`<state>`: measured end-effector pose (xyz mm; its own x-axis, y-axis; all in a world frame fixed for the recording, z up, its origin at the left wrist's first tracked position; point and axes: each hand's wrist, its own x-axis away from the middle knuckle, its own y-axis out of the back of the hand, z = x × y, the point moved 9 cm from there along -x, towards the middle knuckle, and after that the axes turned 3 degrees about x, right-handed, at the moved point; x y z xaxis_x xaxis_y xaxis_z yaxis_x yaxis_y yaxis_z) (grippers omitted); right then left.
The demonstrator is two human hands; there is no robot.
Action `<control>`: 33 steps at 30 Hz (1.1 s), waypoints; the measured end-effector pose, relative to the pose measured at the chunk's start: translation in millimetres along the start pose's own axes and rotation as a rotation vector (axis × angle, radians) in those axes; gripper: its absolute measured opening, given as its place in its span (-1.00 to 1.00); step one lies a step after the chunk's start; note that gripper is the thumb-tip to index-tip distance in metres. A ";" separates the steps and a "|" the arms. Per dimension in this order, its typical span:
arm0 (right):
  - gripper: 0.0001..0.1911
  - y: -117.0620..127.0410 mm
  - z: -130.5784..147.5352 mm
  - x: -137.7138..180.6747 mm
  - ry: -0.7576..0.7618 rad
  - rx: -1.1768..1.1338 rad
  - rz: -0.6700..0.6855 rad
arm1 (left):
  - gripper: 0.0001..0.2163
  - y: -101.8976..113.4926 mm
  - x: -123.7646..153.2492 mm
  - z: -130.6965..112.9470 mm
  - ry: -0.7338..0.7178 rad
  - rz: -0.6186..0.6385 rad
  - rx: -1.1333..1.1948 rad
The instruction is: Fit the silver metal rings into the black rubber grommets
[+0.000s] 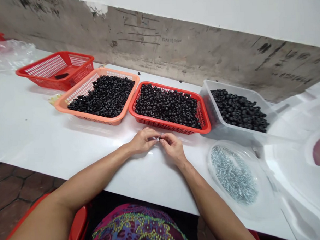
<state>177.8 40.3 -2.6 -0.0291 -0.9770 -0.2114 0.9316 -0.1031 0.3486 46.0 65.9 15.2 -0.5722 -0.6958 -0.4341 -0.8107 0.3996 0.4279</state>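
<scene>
Over the table (38, 132), between its near edge and the red basket (170, 124), the left hand (143, 141) and right hand (173, 147) meet tip to tip, the fingers of both apparently pinched on one small piece (158, 139), part pale and part dark. The step in hand looks like close two-handed fingertip work on that piece; the next move seems to call for a steady pinch on each side and small, aligned motions. Toward the table's far edge, the orange basket (96, 118), the red basket and the clear bin (236, 133) hold black parts, while shiny bits (233, 173) fill a round container near the table's right end. The fingertips hide most of the piece, so whether it is one part or two joined cannot be told. The shiny bits are blurred, and a large white object (291, 153) is cut off at the right.
</scene>
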 end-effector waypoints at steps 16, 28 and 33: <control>-0.64 -10.6 -11.5 0.5 -0.205 -0.313 0.082 | -0.86 -2.3 0.5 -11.2 -0.082 -0.037 -0.004; -0.72 -3.6 -1.4 0.9 0.192 0.398 -0.005 | -0.90 29.9 1.3 34.9 0.341 -0.330 0.233; -0.78 -20.6 6.8 4.8 0.313 0.664 0.080 | -0.89 25.8 1.0 31.9 0.352 -0.310 0.260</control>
<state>156.0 36.5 -4.6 0.2266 -0.8976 -0.3781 0.5085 -0.2220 0.8320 20.5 94.5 0.5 -0.2610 -0.9448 -0.1979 -0.9646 0.2473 0.0918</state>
